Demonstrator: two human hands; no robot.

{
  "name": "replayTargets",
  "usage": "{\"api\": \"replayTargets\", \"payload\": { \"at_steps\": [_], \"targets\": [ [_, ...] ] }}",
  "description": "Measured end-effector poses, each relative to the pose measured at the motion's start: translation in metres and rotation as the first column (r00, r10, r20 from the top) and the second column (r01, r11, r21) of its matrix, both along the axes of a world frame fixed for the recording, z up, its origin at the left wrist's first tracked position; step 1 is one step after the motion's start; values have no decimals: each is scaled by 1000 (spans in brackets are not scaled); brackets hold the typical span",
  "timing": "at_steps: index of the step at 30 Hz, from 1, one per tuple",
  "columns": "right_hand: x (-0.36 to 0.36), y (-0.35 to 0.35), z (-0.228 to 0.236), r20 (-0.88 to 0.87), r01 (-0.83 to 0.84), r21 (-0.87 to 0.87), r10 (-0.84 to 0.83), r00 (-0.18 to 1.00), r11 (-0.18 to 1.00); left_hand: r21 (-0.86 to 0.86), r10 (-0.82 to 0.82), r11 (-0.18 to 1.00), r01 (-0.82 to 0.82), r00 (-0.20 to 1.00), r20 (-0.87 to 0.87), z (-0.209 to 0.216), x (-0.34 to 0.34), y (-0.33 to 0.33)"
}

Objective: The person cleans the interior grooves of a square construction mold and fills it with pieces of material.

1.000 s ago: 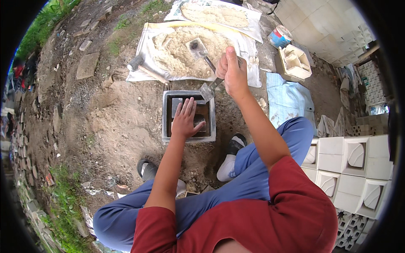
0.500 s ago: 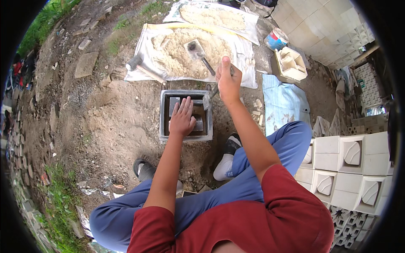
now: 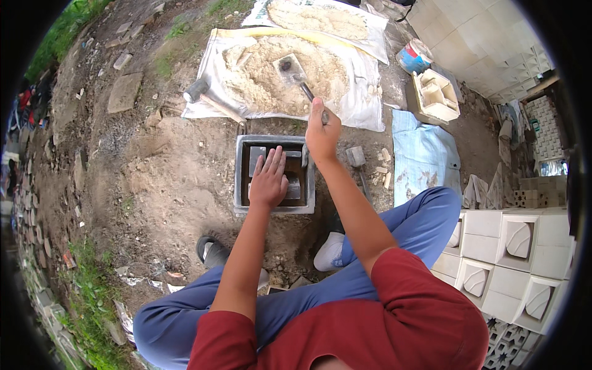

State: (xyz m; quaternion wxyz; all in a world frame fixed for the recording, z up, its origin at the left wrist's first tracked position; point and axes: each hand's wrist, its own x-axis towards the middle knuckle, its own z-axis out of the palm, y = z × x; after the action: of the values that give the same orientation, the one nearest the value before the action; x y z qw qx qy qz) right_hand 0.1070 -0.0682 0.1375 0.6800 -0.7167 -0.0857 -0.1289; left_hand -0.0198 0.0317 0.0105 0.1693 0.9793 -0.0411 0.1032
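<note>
A square grey metal mould (image 3: 311, 200) stands on the ground before me, with flat grey plates (image 3: 293, 189) and gaps inside. My left hand (image 3: 269, 183) lies inside it, palm down with fingers stretched out, over the plates. By the mould's far right corner, my right hand (image 3: 323, 137) is closed with its thumb up round a small flat-bladed tool, whose grey blade (image 3: 304, 156) shows edge-on at the right wall. Just beyond that hand, a trowel (image 3: 288, 71) rests in a pile of pale sandy powder (image 3: 253, 80), its dark handle pointing toward me.
The powder lies on a white sack (image 3: 206, 92). A mallet (image 3: 198, 90) rests at its left corner. Right of the mould are a hammer-like tool (image 3: 356, 156), a blue sack (image 3: 425, 160), a pale hollow block (image 3: 436, 95) and a bucket (image 3: 412, 57). Patterned blocks (image 3: 484, 240) are stacked nearer me.
My right hand has come down and slightly left, nearer the mould's right wall, the tool's blade turning edge-on. The left hand stays in the mould. The hammer-like tool on the right has come into view.
</note>
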Motion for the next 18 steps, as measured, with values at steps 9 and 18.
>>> {"api": "replayTargets", "payload": {
  "at_steps": [9, 18],
  "targets": [
    [9, -21, -44, -316, -473, 58, 465, 827, 879, -10, 22, 1000, -23, 1000, -13, -4, -6, 1],
    [18, -23, -14, -256, -461, 316, 543, 800, 829, -23, 29, 999, -29, 1000, 8, -1, -3, 7]
  ]
}}
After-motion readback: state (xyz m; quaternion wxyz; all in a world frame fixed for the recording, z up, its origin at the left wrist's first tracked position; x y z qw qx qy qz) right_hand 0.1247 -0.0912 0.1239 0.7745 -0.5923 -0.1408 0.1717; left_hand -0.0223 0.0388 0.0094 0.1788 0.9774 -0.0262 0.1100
